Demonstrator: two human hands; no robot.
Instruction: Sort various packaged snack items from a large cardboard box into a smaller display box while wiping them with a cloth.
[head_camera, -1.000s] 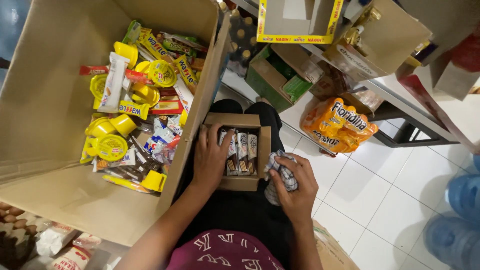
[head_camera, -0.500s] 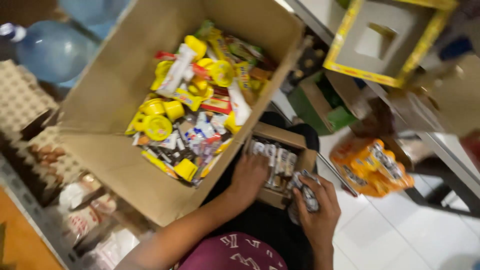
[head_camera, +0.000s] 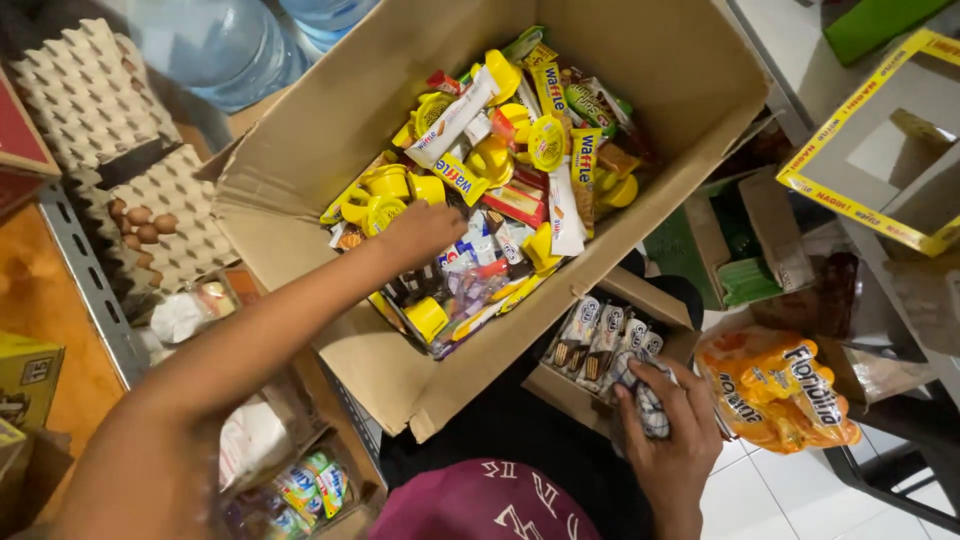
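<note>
Change: left hand (head_camera: 425, 232) has left the small box (head_camera: 600, 345) on the lap and now reaches into the large carton (head_camera: 300, 190), at 11 o'clock from the small box.
Left fingers: curled down among the snack packets (head_camera: 520, 150); whether anything is grasped cannot be told.
Right hand (head_camera: 672, 432): fingers clenched on a wrapped bar (head_camera: 648, 405), at the small box's 5 o'clock corner.
Reading: sorting appears to have moved on to picking further packets.

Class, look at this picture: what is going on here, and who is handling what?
A seated person's left hand reaches into a large brown cardboard box heaped with yellow and mixed-colour snack packets. The right hand grips a small dark-patterned wrapped packet beside a smaller open cardboard box on the lap, where similar wrapped bars stand in a row.
</note>
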